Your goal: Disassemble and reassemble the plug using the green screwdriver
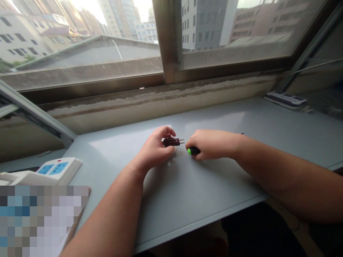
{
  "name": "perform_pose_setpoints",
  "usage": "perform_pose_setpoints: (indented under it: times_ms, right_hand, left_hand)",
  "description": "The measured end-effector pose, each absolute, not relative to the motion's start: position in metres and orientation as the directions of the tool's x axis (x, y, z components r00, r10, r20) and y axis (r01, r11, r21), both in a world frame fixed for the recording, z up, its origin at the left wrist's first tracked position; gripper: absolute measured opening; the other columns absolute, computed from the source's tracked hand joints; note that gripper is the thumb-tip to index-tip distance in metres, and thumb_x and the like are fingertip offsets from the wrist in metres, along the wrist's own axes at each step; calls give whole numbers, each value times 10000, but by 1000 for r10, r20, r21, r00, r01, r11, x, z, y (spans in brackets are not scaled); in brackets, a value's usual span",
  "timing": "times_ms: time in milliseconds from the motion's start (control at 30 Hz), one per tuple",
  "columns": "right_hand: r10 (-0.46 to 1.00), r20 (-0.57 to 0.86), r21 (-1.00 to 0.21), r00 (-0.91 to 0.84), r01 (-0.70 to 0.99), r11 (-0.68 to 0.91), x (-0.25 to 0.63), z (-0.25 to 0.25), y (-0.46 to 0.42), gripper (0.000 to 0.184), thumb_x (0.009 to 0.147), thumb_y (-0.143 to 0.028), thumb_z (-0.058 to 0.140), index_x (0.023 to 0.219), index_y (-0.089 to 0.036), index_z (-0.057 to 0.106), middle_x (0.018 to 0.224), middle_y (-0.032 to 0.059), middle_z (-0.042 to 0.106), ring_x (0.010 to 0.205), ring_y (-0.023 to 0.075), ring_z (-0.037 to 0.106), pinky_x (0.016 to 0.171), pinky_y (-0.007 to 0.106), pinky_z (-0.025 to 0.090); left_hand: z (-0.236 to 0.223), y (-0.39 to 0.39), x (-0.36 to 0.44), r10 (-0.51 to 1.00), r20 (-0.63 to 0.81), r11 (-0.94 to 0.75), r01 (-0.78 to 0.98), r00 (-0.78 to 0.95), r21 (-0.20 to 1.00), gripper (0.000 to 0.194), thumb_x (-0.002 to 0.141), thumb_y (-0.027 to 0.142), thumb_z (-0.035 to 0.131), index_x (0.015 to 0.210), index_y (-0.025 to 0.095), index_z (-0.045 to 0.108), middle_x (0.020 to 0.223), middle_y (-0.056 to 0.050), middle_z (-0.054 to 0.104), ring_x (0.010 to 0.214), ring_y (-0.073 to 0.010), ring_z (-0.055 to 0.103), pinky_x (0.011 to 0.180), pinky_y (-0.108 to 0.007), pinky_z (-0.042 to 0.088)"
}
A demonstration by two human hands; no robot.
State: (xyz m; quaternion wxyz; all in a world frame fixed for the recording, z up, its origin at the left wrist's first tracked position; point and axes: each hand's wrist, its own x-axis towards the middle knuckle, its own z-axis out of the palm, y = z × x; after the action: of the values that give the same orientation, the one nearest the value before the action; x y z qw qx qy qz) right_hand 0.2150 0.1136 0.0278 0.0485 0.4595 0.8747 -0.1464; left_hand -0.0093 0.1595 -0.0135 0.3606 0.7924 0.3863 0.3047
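Note:
My left hand [158,144] is closed around a dark brownish-red plug [171,142] with two thin metal prongs pointing right. The thumb lies along its near side and curled fingers are above it. Something clear and shiny shows just below the plug, too blurred to name. A short gap to the right, my right hand [203,144] is wrapped in a fist around a black handle with a bright green end [193,151], probably a screwdriver. The rest of that tool is hidden by the hand. Both hands are over the middle of the grey table [187,189].
A white power strip [60,169] with blue socket faces sits at the left. In front of it is a pixelated flat item [45,221]. A white-and-dark device [285,99] lies at the back right. The window sill [120,103] bounds the table's far side.

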Motion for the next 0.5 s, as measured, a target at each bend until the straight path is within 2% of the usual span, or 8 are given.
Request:
perform_pose_setpoints:
  times_ms: [200, 367, 500]
  right_hand:
    - [852, -212, -172, -478, 877, 449, 221, 30, 118, 55, 807, -183, 672, 849, -219, 675, 833, 46, 699, 680, 172, 542, 632, 308, 331]
    - [883, -165, -174, -439, 895, 412, 230, 27, 125, 49, 831, -225, 681, 876, -208, 690, 908, 66, 731, 743, 186, 581, 646, 305, 350]
    - [856, -104, -232, -506, 849, 474, 228, 17, 130, 127, 895, -280, 668, 965, -210, 747, 987, 77, 764, 854, 207, 639, 697, 303, 379]
  left_hand:
    - [-17, 164, -10, 818, 296, -527, 436, 494, 729, 291, 660, 73, 550, 862, 212, 706, 1011, -44, 626, 920, -203, 618, 748, -305, 480]
    - [-24, 169, -11, 871, 281, -454, 441, 403, 775, 335, 649, 21, 512, 832, 203, 726, 1080, -49, 599, 862, -180, 638, 769, -321, 518]
    - [-26, 170, -11, 878, 266, -438, 443, 399, 782, 317, 666, 18, 524, 821, 201, 730, 1076, -50, 593, 855, -177, 631, 789, -324, 539]
